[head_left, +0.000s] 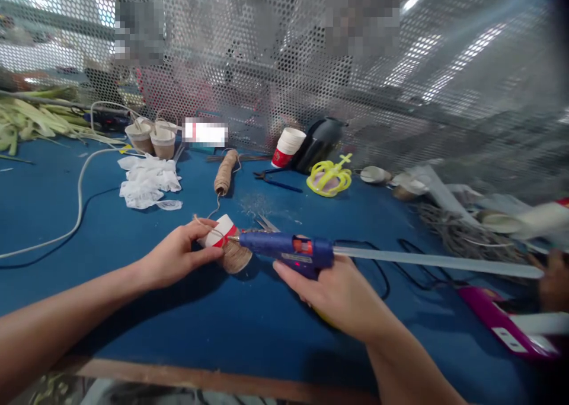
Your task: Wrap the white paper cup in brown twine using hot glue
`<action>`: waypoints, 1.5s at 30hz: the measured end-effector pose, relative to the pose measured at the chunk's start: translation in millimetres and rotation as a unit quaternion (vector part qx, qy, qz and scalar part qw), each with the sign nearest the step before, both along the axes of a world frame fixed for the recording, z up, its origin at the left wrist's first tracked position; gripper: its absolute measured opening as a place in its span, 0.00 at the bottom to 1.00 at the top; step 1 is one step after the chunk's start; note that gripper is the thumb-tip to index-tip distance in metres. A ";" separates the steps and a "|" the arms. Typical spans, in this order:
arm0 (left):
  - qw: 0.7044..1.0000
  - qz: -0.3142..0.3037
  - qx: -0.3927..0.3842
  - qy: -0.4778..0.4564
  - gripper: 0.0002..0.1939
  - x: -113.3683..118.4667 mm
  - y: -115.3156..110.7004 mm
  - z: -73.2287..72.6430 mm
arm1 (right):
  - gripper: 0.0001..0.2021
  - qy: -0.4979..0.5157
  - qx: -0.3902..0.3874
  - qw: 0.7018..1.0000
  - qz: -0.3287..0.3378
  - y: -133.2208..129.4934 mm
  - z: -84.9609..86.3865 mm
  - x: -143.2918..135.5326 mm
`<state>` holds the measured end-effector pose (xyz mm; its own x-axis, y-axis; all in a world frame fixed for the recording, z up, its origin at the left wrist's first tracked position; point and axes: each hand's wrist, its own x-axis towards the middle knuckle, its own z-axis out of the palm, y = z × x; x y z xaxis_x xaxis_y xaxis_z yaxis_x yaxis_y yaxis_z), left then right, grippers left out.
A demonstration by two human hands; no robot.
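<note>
The left hand grips a tilted paper cup, partly wrapped in twine, over the blue bench. The right hand is closed around a blue glue gun, its nozzle at the cup's red band; a twine roll lies beyond.

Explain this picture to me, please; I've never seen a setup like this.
No robot here: these are a person's own bare hands, seen from a camera worn on the head, looking forward and down. The left hand holds a cup partly wrapped in twine. The right hand holds a glue gun pointed at the cup, with a long glue stick jutting from its back. On the blue table are a twine roll, pliers, a yellow crown and stacked cups.
</note>
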<state>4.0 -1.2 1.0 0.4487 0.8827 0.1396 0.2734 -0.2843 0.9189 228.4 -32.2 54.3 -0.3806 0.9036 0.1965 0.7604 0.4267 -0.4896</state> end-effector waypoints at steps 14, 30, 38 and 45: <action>0.999 0.015 -0.022 0.041 0.14 -0.1 -0.5 -1.6 | 0.07 -0.070 0.100 0.992 0.020 -0.4 -8.2 0.4; 0.998 0.007 -0.015 0.064 0.14 -0.4 -0.3 -1.3 | 0.06 -0.065 0.109 0.992 0.025 -2.0 -7.8 -3.4; 0.999 -0.018 -0.031 0.025 0.16 -2.0 -0.8 0.0 | 0.10 -0.145 0.173 0.972 0.064 0.7 -8.9 2.4; 0.999 -0.030 -0.016 0.018 0.17 -3.3 -0.8 1.4 | 0.09 -0.122 0.103 0.986 0.045 -0.7 0.1 0.6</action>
